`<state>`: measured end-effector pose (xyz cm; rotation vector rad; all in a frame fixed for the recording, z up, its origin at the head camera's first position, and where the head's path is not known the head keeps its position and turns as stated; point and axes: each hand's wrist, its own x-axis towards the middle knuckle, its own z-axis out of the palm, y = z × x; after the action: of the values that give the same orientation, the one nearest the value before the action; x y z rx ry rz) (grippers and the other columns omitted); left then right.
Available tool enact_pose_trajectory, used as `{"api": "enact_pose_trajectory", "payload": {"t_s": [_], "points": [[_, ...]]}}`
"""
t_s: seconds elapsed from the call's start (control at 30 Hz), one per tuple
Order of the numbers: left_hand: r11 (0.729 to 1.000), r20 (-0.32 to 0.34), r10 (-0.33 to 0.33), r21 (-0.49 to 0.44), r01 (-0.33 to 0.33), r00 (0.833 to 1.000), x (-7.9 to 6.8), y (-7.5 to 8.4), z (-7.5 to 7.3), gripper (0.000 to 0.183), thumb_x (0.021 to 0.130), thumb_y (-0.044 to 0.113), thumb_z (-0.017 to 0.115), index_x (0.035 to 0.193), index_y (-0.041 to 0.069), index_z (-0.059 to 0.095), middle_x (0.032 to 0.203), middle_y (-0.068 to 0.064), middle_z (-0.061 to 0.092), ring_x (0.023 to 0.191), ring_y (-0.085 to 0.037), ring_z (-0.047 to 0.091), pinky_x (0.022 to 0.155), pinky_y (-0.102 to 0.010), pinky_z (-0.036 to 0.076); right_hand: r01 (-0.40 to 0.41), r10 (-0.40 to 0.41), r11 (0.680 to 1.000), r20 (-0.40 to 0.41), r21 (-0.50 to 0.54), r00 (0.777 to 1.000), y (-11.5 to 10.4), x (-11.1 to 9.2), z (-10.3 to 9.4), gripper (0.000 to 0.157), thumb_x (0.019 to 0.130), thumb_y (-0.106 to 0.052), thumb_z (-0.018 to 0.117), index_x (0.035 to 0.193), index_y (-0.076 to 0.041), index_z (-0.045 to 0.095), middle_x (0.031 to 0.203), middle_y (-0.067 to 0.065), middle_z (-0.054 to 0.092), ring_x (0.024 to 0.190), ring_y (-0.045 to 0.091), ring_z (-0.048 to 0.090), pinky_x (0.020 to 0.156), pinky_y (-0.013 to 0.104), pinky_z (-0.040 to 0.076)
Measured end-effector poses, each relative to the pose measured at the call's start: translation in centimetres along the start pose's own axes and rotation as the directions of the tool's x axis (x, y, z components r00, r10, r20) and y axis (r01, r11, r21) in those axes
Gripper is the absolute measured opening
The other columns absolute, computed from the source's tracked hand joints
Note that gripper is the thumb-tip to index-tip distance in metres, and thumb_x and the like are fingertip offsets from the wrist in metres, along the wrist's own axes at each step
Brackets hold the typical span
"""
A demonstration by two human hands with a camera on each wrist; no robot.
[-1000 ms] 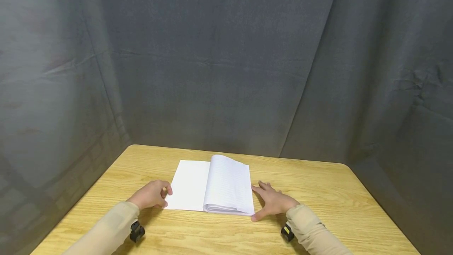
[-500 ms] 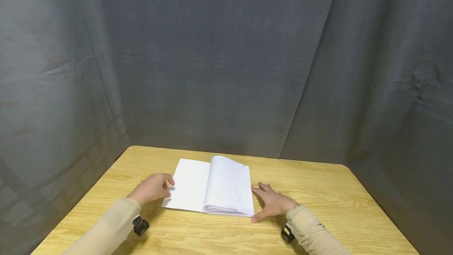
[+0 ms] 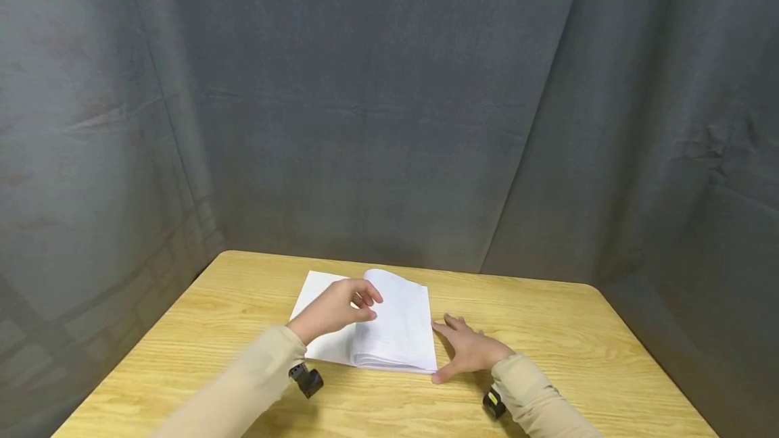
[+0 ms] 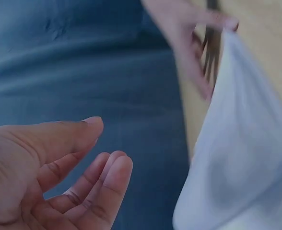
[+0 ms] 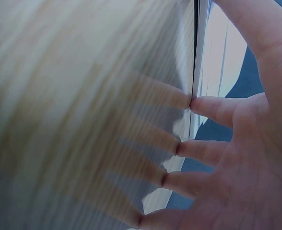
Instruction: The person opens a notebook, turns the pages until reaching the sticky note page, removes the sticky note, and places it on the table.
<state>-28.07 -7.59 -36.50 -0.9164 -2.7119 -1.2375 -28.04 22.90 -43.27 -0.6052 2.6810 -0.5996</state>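
Observation:
An open notebook (image 3: 398, 330) with faintly ruled white pages lies on the table, its right stack of pages arched near the spine. Over its middle, in the head view, is my left hand (image 3: 335, 304), thumb and fingers loosely bent with nothing between them. The left wrist view has the same hand (image 4: 64, 177) with a gap between thumb and fingertips, apart from the pages (image 4: 246, 139). My right hand (image 3: 470, 348) rests at the notebook's right edge, fingers spread. In the right wrist view its fingertips (image 5: 198, 104) touch the tabletop close against the page edges.
The light wood table (image 3: 535, 330) extends around the notebook on every side. Grey curtains (image 3: 365, 120) hang behind it and at both sides. A small black camera (image 3: 306, 380) is worn on the left wrist, another (image 3: 494, 401) on the right.
My left hand has left the left page's outer edge and moved right over the notebook's middle. The left page's edge lifted slightly at the half-second mark. My right hand has stayed in place.

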Motion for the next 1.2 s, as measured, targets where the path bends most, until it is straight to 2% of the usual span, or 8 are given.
{"api": "enact_pose_trajectory", "payload": {"t_s": [0.1,0.3,0.53,0.87,1.03,1.2], "points": [[1.0,0.06,-0.006,-0.021,0.008,0.998,0.5,0.5,1.9,0.016,0.08,0.005,0.075,0.092,0.013,0.069,0.081,0.005,0.063,0.075,-0.008,0.059,0.068,-0.024,0.048,-0.008,0.007,1.0,-0.014,-0.015,1.0,-0.1,0.1,0.1,0.109,0.068,-0.059,0.079,0.152,-0.01,0.028,0.156,0.03,0.014,0.138,0.059,0.012,0.096,0.082,0.012],[0.995,0.171,-0.038,-0.081,0.052,0.985,0.9,0.6,5.3,0.013,0.08,0.003,0.075,0.091,0.004,0.07,0.078,0.004,0.063,0.071,-0.006,0.058,0.064,-0.021,0.049,-0.018,0.016,0.999,-0.026,-0.046,1.0,-0.2,0.1,0.1,0.109,0.067,-0.059,0.079,0.151,-0.01,0.03,0.155,0.03,0.016,0.138,0.059,0.014,0.096,0.081,0.014],[0.998,0.235,-0.052,-0.019,0.058,0.971,0.9,0.0,7.8,0.009,0.079,0.003,0.075,0.084,0.007,0.07,0.069,0.008,0.061,0.064,0.0,0.053,0.063,-0.017,0.045,-0.013,0.011,0.999,-0.023,-0.047,1.0,-0.3,0.0,0.1,0.11,0.067,-0.06,0.079,0.151,-0.008,0.03,0.155,0.03,0.016,0.138,0.059,0.014,0.096,0.082,0.014],[0.993,0.237,-0.094,0.095,0.073,0.967,0.8,-0.8,9.3,0.013,0.075,0.005,0.078,0.079,0.012,0.068,0.068,0.01,0.056,0.064,-0.001,0.05,0.063,-0.018,0.044,-0.001,0.0,0.999,-0.022,-0.044,1.0,-0.3,-0.2,0.0,0.11,0.068,-0.057,0.08,0.15,-0.005,0.029,0.155,0.032,0.015,0.137,0.061,0.013,0.095,0.082,0.015],[0.984,0.236,-0.106,0.167,0.067,0.966,1.1,-0.8,9.5,0.016,0.073,0.006,0.08,0.077,0.014,0.067,0.066,0.011,0.053,0.062,-0.001,0.047,0.063,-0.018,0.042,-0.003,0.001,0.999,-0.03,-0.048,1.0,-0.5,-0.4,0.0,0.109,0.068,-0.054,0.082,0.15,-0.005,0.03,0.154,0.033,0.017,0.136,0.062,0.014,0.095,0.082,0.015],[0.978,0.242,-0.117,0.197,0.069,0.963,1.2,-0.6,9.5,0.017,0.073,0.008,0.082,0.077,0.014,0.067,0.065,0.01,0.052,0.061,-0.002,0.045,0.062,-0.017,0.042,-0.002,0.001,0.999,-0.028,-0.048,1.0,-0.4,-0.3,0.0,0.109,0.067,-0.055,0.081,0.15,-0.005,0.03,0.154,0.032,0.016,0.136,0.061,0.014,0.094,0.082,0.015]]}}
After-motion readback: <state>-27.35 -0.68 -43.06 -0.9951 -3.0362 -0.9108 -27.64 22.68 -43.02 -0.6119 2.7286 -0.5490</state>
